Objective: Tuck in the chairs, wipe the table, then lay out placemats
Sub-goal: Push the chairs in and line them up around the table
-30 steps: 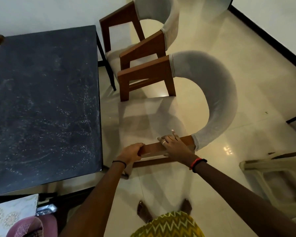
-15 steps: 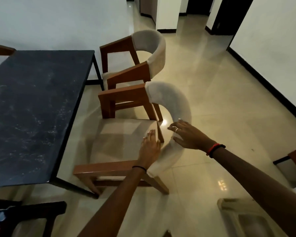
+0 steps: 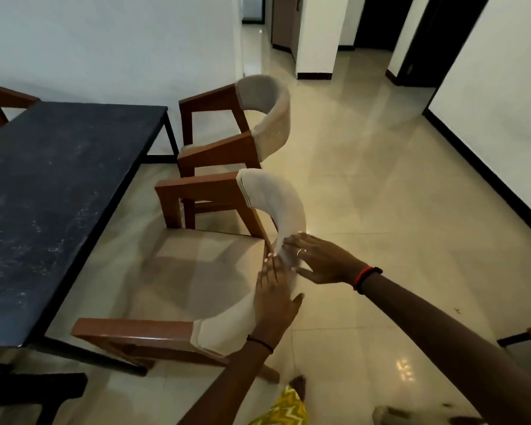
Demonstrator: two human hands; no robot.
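- Your left hand (image 3: pixel 273 297) and right hand (image 3: pixel 318 262) press straight fingers flat on the curved beige backrest of the near wooden armchair (image 3: pixel 284 207), beside the dark speckled surface (image 3: pixel 52 194).
- Neither it nor the far matching armchair (image 3: pixel 270 99) is tucked in; wiping and placemats remain.

The left edge cuts off the table (image 3: pixel 59 194) and most of a far chair (image 3: pixel 0 101).

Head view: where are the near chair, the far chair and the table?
near chair (image 3: pixel 276 200), head view, on its padded backrest.
far chair (image 3: pixel 270 93), head view, on its padded backrest.
table (image 3: pixel 59 194), head view, on its dark top.
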